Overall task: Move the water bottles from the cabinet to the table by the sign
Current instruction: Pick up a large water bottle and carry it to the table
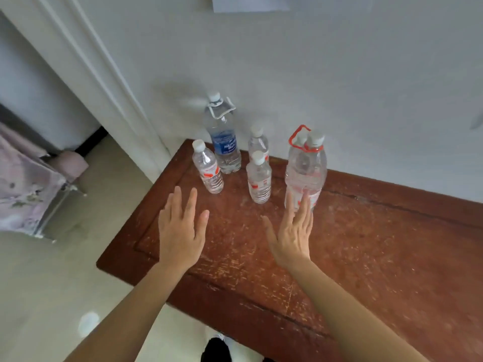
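Several clear water bottles stand upright at the far left corner of a worn red-brown wooden table (366,244). A tall blue-labelled bottle (223,137) with a white carry loop is at the back. Three small red-labelled bottles stand around it: one at the left (208,168), one in the middle front (258,178), one behind that (258,143). A large bottle (307,173) with a red carry loop is at the right. My left hand (180,228) hovers flat and open just short of the left small bottle. My right hand (292,233) is open, fingertips overlapping the large bottle's base.
A white wall runs behind the table, with the bottom edge of a white paper sign (251,3) at the top. A white door frame (104,82) stands to the left. A floral cloth (23,184) over a metal frame sits on the pale floor at the left.
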Action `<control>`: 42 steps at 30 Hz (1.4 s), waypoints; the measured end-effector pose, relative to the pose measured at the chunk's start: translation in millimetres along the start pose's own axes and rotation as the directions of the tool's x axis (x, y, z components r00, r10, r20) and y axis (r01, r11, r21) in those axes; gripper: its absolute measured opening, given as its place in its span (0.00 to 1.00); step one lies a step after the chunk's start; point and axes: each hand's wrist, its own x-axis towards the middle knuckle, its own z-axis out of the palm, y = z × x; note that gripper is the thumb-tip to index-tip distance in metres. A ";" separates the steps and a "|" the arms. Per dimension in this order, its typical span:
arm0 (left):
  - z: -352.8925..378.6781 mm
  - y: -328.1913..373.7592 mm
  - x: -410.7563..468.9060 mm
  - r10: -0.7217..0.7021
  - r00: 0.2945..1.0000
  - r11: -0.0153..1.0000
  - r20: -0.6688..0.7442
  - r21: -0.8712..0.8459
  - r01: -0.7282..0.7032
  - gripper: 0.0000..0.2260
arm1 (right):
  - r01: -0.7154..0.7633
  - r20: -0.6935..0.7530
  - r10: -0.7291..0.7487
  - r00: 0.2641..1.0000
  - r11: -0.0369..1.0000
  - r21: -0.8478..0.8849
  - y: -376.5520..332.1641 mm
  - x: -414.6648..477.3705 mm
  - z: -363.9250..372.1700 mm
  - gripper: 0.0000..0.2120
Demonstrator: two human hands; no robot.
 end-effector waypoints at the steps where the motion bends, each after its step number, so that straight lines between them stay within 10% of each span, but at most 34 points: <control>1: -7.9 -10.6 -9.9 -0.045 0.999 0.998 -0.020 0.031 0.046 0.29 | 0.047 -0.002 -0.047 0.999 0.999 0.008 -14.9 -3.8 5.9 0.40; 7: -95.4 -108.9 -63.3 -0.208 0.941 0.963 -0.266 0.110 0.245 0.28 | 0.414 0.034 -0.416 0.909 0.909 0.049 -150.2 -20.5 31.7 0.38; 19: -353.0 -393.7 -382.4 -0.507 0.472 0.579 -0.721 0.121 0.806 0.34 | 0.926 -0.098 -0.942 0.320 0.289 0.241 -569.5 -266.7 138.6 0.39; 30: -454.1 -520.2 -674.1 -0.553 -0.091 -0.095 -0.828 -0.046 0.994 0.36 | 0.848 -0.260 -0.940 -0.219 -0.316 0.426 -816.3 -569.3 241.1 0.37; 42: -528.7 -664.5 -701.6 -0.431 -0.304 -0.395 -0.849 -0.126 0.910 0.31 | 0.585 -0.285 -0.860 -0.424 -0.500 0.638 -1037.5 -695.6 373.0 0.39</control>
